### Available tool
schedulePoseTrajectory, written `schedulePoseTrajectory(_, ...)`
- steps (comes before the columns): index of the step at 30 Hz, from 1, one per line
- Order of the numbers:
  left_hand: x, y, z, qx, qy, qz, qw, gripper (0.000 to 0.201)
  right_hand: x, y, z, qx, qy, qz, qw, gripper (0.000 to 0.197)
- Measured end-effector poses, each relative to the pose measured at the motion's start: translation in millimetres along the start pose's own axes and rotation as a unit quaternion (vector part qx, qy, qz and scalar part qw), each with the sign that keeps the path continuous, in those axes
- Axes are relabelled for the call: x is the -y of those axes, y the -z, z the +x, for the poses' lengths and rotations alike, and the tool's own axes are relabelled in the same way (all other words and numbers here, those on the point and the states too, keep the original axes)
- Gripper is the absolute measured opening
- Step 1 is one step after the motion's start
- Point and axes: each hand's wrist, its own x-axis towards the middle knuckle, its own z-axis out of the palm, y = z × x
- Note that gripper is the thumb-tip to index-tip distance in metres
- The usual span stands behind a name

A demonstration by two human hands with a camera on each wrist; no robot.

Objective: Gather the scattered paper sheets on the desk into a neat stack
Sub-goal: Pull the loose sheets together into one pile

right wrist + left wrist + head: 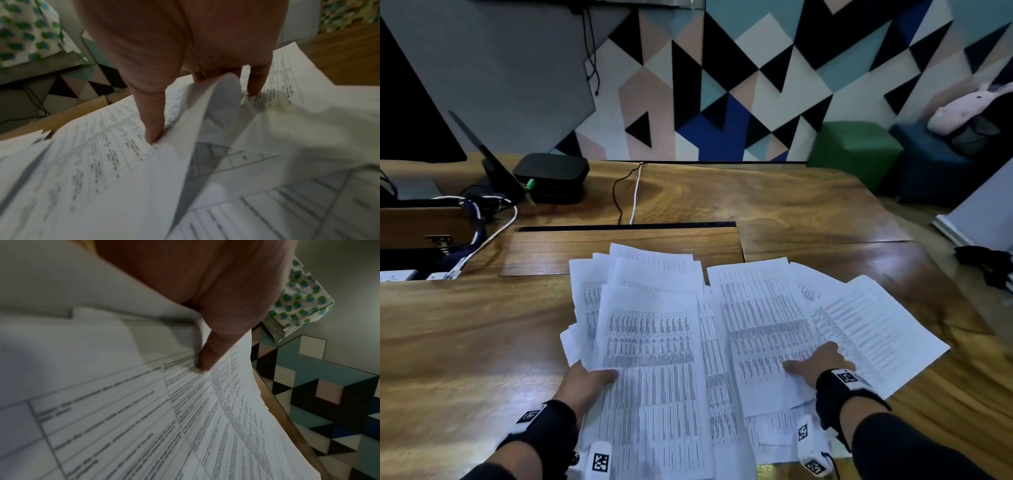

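Note:
Several printed paper sheets [756,308] lie fanned and overlapping on the wooden desk [465,325], near its front edge. My left hand [592,377] holds the left bundle [650,329] at its left edge. Its thumb [207,360] presses on the top sheet, and its fingers are hidden under the paper. My right hand [818,359] lies spread on the right-hand sheets [92,154], with thumb [154,126] and straight fingers [255,87] pressing down. One sheet edge [213,100] buckles up between the thumb and fingers.
A black box [551,174] and cables [633,195] sit at the back of the desk. An open cable hatch [421,240] is at the left, and a recessed panel [619,250] lies just beyond the papers. Green and blue stools [856,150] stand past the desk's right edge.

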Motion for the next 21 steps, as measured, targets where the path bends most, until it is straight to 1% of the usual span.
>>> schedulePoseTrajectory(2, 1.1, -2.3, -0.4, 0.003, -0.005, 0.001, 1.000, 0.026, -2.2, -1.7, 4.0, 0.023, 0.033, 0.051, 0.998, 0.060)
schedulePoseTrajectory(3, 0.9, -2.7, -1.3, 0.005, -0.008, 0.002, 1.000, 0.025, -3.2, -0.1, 2.3, 0.034, 0.047, 0.103, 0.993, 0.047)
schedulePoseTrajectory(4, 1.3, -2.7, -1.3, 0.007, -0.010, 0.002, 1.000, 0.025, -6.1, 1.9, 1.6, 0.031, 0.050, 0.160, 0.985, 0.041)
schedulePoseTrajectory(6, 3.2, -1.8, 1.1, 0.011, -0.012, 0.000, 1.000, 0.025, -16.1, 7.0, 1.5, -0.021, 0.031, 0.267, 0.963, 0.047)
schedulePoseTrajectory(8, 4.7, -1.9, 3.3, 0.012, -0.010, -0.005, 1.000, 0.024, -30.5, 13.5, -2.7, -0.081, -0.030, 0.361, 0.928, 0.046)
schedulePoseTrajectory(9, 6.4, -1.9, 4.9, 0.012, -0.008, -0.010, 1.000, 0.024, -39.2, 14.8, -1.9, -0.096, -0.069, 0.390, 0.913, 0.043)
schedulePoseTrajectory(10, 7.5, -3.2, 6.0, 0.012, -0.007, -0.013, 1.000, 0.023, -50.3, 15.7, -1.2, -0.085, -0.115, 0.396, 0.907, 0.038)
schedulePoseTrajectory(12, 9.4, -6.1, 7.3, 0.014, -0.009, -0.020, 1.000, 0.020, -65.7, 15.6, -3.1, -0.038, -0.164, 0.384, 0.908, 0.024)
schedulePoseTrajectory(14, 11.2, -9.7, 9.7, 0.020, -0.011, -0.021, 1.000, 0.020, -70.0, 16.9, -11.6, 0.018, -0.184, 0.372, 0.910, 0.011)
schedulePoseTrajectory(15, 11.9, -12.6, 11.7, 0.026, -0.010, -0.018, 0.999, 0.022, -72.5, 15.4, -14.0, 0.033, -0.183, 0.362, 0.913, 0.011)
schedulePoseTrajectory(16, 11.7, -14.9, 13.4, 0.033, -0.009, -0.014, 0.999, 0.023, -74.9, 11.5, -13.9, 0.035, -0.173, 0.351, 0.920, 0.016)
schedulePoseTrajectory(17, 11.4, -18.2, 15.3, 0.039, -0.007, -0.010, 0.999, 0.022, -78.8, 8.7, -12.0, 0.030, -0.158, 0.340, 0.927, 0.029)
schedulePoseTrajectory(18, 10.9, -20.9, 17.2, 0.044, -0.008, -0.005, 0.999, 0.022, -84.0, 3.4, -5.0, 0.015, -0.144, 0.322, 0.936, 0.050)
schedulePoseTrajectory(19, 11.4, -23.8, 19.1, 0.046, -0.008, 0.000, 0.999, 0.022, -96.0, -5.2, 12.2, -0.003, -0.139, 0.305, 0.942, 0.075)
schedulePoseTrajectory(20, 11.5, -26.3, 20.3, 0.047, -0.009, 0.006, 0.999, 0.023, -100.9, -5.7, 16.3, -0.003, -0.148, 0.274, 0.950, 0.099)
schedulePoseTrajectory(21, 12.4, -28.4, 21.6, 0.047, -0.011, 0.009, 0.999, 0.024, -99.3, 0.0, 13.9, -0.003, -0.165, 0.255, 0.953, 0.119)
